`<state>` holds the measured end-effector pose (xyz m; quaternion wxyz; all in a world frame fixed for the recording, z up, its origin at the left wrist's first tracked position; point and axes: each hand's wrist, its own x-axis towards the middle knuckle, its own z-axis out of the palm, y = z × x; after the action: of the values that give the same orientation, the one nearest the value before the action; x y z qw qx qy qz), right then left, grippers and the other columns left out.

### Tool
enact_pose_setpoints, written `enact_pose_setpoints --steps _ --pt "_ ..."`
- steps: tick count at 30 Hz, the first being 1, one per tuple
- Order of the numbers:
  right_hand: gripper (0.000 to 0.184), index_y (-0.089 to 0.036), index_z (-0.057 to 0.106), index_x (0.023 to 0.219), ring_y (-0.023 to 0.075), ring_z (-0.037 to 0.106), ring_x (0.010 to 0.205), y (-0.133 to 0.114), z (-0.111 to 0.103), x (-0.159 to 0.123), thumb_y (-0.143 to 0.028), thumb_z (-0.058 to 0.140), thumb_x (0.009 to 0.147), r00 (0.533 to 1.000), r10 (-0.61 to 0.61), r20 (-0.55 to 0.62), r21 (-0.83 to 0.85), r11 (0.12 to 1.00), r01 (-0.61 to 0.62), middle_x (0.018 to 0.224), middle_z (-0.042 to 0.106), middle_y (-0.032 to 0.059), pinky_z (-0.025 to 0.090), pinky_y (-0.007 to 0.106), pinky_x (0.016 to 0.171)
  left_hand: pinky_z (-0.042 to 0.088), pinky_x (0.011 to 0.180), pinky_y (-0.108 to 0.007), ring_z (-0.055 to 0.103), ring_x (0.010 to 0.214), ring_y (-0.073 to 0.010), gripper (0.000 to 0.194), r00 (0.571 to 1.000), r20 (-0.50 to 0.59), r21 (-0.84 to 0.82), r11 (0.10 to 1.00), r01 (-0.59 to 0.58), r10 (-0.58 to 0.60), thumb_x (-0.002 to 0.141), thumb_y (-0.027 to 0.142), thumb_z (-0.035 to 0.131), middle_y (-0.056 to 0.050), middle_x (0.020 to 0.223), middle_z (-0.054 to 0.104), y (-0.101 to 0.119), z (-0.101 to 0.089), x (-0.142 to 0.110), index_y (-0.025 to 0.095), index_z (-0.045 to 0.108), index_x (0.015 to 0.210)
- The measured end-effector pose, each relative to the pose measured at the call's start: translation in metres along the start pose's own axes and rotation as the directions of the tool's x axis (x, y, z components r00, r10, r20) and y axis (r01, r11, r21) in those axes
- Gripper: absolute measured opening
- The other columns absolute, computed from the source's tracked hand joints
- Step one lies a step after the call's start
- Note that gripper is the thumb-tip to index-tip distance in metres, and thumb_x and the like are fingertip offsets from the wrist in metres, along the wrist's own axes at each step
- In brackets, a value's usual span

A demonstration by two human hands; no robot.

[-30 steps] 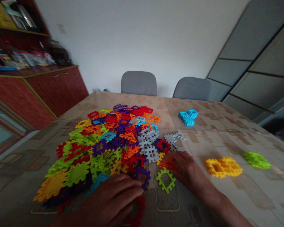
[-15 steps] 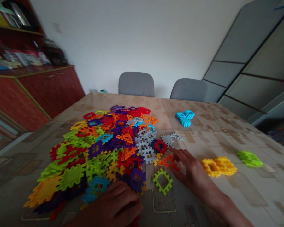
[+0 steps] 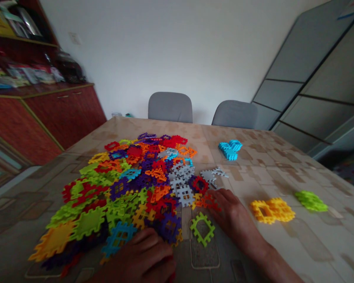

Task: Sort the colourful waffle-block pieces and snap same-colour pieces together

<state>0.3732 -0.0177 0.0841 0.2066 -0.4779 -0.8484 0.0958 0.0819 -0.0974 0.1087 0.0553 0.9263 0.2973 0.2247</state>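
A large heap of colourful plastic interlocking building pieces (image 3: 147, 177) lies in front of me. At its near edge my left hand (image 3: 149, 253) is closed, with a bit of a red piece (image 3: 171, 275) showing under the fingers. My right hand (image 3: 230, 210) has its fingers curled on an orange-red piece (image 3: 211, 202) at the heap's right edge; the fingertips partly cover it. Between the hands a lime green frame piece (image 3: 202, 229) lies flat on the table. Grey pieces (image 3: 183, 184) and a red square piece (image 3: 200, 184) sit just beyond my right fingers.
Sorted groups stand apart on the right of the patterned table (image 3: 297, 236): blue pieces (image 3: 230, 150), yellow pieces (image 3: 273, 210) and lime green pieces (image 3: 311, 201). Two grey chairs (image 3: 170, 106) are at the far side. A red-brown cabinet (image 3: 65, 114) stands at the left.
My right hand has moved slightly left, and its fingers have drawn together on the orange-red piece, which has shifted a little left. The left hand stays near the same spot.
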Motion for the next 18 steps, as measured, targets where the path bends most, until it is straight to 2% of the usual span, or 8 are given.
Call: enact_pose_setpoints --steps 2,4,9,13,18 --pt "0.032 -0.019 0.063 0.124 0.0281 0.066 0.103 0.004 0.001 0.003 -0.015 0.054 0.094 1.0 -0.007 -0.026 -0.01 1.0 0.007 0.115 0.068 0.0134 0.057 0.048 0.09 0.053 0.087 -0.027 0.068 0.09 -0.0171 0.026 0.999 -0.038 0.079 0.997 0.012 -0.009 0.109 0.034 0.042 -0.001 0.103 0.076 -0.013 -0.008 0.002 0.025 0.067 0.112" --pt "0.034 -0.019 0.062 0.126 0.0283 0.064 0.108 0.005 0.001 0.007 -0.014 0.053 0.094 0.999 -0.026 -0.044 0.007 1.0 0.026 0.12 0.067 0.0137 0.055 0.048 0.094 0.051 0.091 -0.028 0.068 0.096 -0.0172 0.029 0.994 -0.083 0.147 0.986 0.08 -0.068 0.109 0.026 0.039 -0.001 0.108 0.076 -0.031 -0.012 0.001 0.025 0.068 0.112" --pt "0.039 -0.017 0.058 0.133 0.0275 0.06 0.118 0.0 -0.002 0.029 -0.016 0.056 0.094 0.999 -0.045 0.014 0.041 0.998 0.044 0.13 0.065 0.0138 0.051 0.046 0.102 0.048 0.095 -0.035 0.064 0.107 -0.0226 0.028 0.982 -0.041 0.22 0.957 0.191 -0.187 0.103 0.021 0.049 -0.004 0.121 0.072 -0.068 -0.004 -0.008 0.024 0.063 0.126" --pt "0.042 -0.014 0.059 0.132 0.0296 0.06 0.119 -0.006 -0.001 0.052 -0.016 0.063 0.091 0.992 0.07 0.106 -0.066 0.996 -0.063 0.129 0.067 0.0158 0.048 0.046 0.102 0.046 0.095 -0.035 0.064 0.106 -0.0226 0.03 0.975 0.0 0.235 0.948 0.216 -0.222 0.101 0.021 0.054 -0.005 0.122 0.071 -0.075 0.002 -0.007 0.026 0.061 0.13" --pt "0.053 -0.009 0.059 0.132 0.0359 0.061 0.115 -0.009 0.009 0.071 -0.015 0.07 0.081 0.988 0.113 0.105 -0.118 0.988 -0.1 0.122 0.069 0.0195 0.046 0.052 0.102 0.047 0.091 -0.039 0.063 0.103 -0.0264 0.026 0.964 0.062 0.27 0.934 0.235 -0.26 0.095 0.019 0.063 -0.008 0.115 0.069 -0.079 0.0 0.005 0.022 0.066 0.12"
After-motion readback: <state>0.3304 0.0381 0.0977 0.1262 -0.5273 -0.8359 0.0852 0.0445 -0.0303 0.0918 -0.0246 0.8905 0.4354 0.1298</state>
